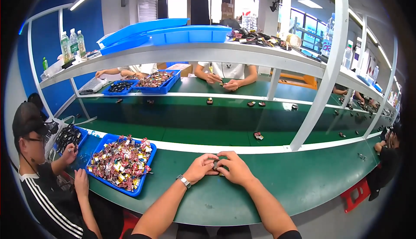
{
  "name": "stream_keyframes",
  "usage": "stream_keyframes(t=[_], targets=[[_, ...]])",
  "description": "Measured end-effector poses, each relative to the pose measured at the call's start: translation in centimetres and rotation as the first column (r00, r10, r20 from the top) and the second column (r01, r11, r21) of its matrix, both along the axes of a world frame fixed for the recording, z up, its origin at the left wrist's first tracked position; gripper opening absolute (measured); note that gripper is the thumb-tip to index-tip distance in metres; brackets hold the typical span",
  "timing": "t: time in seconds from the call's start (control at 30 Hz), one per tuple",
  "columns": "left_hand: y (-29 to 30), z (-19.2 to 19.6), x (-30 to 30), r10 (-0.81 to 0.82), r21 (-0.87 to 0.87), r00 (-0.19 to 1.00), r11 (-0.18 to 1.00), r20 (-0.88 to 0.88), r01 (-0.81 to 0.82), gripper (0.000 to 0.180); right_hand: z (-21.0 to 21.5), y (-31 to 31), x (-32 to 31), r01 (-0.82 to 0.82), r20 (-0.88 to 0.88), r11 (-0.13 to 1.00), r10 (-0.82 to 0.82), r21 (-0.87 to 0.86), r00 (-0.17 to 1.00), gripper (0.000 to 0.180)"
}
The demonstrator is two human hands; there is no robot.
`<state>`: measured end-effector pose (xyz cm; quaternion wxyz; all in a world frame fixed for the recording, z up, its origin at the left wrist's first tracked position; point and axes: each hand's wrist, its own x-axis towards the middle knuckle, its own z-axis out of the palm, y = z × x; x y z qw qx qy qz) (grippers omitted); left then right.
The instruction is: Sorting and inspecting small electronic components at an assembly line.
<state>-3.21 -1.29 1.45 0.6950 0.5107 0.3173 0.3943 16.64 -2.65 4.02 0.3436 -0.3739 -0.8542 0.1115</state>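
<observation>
Over the green worktop (277,178), my left hand (199,169) and my right hand (235,169) come together, fingers closed around a small dark part (215,165). My fingers cover most of it, so its exact kind does not show. A bit of something yellowish (221,175) peeks out beneath them. To the left of my hands stands a blue tray (138,192) heaped with small red, yellow and silver components (119,161).
Beyond a white rail (225,148) runs a green conveyor belt (190,126) with scattered small parts, one of them (258,135) close by. A white shelf (199,53) with blue trays (186,35) spans above. Co-workers sit left (43,187), opposite (227,72) and far right (388,161).
</observation>
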Motion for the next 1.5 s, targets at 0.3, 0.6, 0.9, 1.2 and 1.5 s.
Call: stream_keyframes(t=[0.3,0.6,0.9,1.2,1.5], targets=[[-0.1,0.7,-0.2,-0.095,0.076,0.995,0.993,-0.009,0.095,0.041,-1.0,0.4,0.0,0.043,-0.073,0.995,-0.05,-0.093,0.996,0.009],[0.1,0.3,-0.3,-0.077,0.043,0.996,0.996,-0.036,0.079,0.036,-0.7,0.3,0.2,-0.026,-0.141,0.984,0.0,-0.179,0.99,0.011],[0.1,0.1,-0.1,-0.052,0.004,0.998,0.999,0.031,0.052,0.029,-0.8,-0.2,-0.2,0.01,-0.189,0.992,-0.035,-0.128,0.981,0.01],[0.3,-0.6,-0.2,-0.018,0.005,1.0,1.0,0.02,0.018,0.028,-1.8,-0.4,-1.3,0.126,-0.191,0.992,-0.128,-0.019,0.973,0.011],[0.5,-0.8,-0.4,-0.017,-0.012,0.996,1.0,0.085,0.018,0.025,-2.1,-0.1,-1.1,0.072,-0.269,0.996,-0.083,-0.053,0.959,0.01]])
